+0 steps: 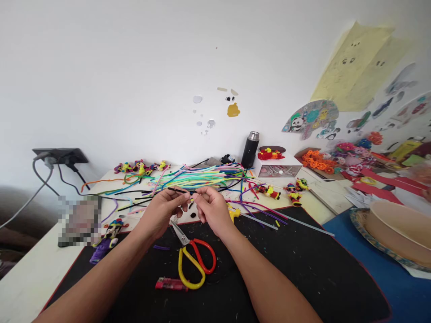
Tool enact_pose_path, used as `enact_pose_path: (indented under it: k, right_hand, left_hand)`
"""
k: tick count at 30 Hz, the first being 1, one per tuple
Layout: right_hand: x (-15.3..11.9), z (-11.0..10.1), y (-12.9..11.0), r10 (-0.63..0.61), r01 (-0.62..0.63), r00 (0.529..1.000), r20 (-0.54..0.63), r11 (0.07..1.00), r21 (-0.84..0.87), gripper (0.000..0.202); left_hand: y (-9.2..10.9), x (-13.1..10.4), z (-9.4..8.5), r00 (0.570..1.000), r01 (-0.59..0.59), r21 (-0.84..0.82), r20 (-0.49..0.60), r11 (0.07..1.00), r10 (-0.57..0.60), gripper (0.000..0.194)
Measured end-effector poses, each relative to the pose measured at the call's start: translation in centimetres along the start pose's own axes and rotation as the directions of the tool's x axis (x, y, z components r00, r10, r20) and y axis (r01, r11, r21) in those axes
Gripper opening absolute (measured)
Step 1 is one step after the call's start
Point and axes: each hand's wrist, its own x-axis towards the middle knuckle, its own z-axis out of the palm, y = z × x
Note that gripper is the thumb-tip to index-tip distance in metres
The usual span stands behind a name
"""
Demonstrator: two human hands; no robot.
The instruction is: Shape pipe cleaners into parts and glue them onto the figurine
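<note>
Between my two hands runs a short black pipe cleaner (178,190). My left hand (167,207) pinches it, one end sticking out past the fingers. Thumb and fingertips of my right hand (211,207) close on its other end, partly hidden by the fingers. Below the hands, scissors (192,260) with one yellow and one red handle lie on a black mat (286,269), blades pointing up toward the hands. A pink lighter (171,284) rests beside the yellow handle. Behind the hands spreads a pile of colourful pipe cleaners (195,178).
A yellow glue gun (233,213) lies right of my right hand. Small pipe-cleaner figures (112,229) stand around the mat. A black flask (250,150) and a white box (279,167) are by the wall. At right is a large bowl (400,229). Cables hang from a socket (60,155).
</note>
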Motion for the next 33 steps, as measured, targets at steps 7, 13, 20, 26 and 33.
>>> enact_pose_path:
  k: [7,13,20,26,33]
  right_hand:
    - [-0.1,-0.1,-0.2,-0.014,0.014,1.000,-0.007,0.999,-0.045,0.026]
    - [-0.2,-0.5,-0.1,-0.025,0.043,0.996,0.085,0.975,-0.217,0.019]
    - [-0.3,-0.2,0.5,-0.028,0.047,0.997,0.072,0.962,-0.271,0.017]
    - [-0.3,0.1,-0.1,0.001,0.009,0.997,0.079,0.992,-0.127,0.025]
    - [-0.3,0.2,-0.1,-0.005,0.014,0.997,0.082,0.994,-0.109,0.026]
  left_hand:
    - [-0.6,0.1,0.0,0.998,0.057,-0.079,-0.002,0.995,-0.057,0.040]
    - [0.6,0.3,-1.0,0.999,-0.021,0.131,0.052,0.991,0.015,0.039]
    - [1.6,0.2,-1.7,0.993,-0.081,0.318,0.103,0.945,0.051,0.037]
    - [1.0,0.1,-1.0,0.997,-0.051,0.147,0.058,0.988,0.043,0.039]
    - [0.8,-0.1,-0.5,1.000,0.004,0.010,0.022,1.000,-0.004,0.040]
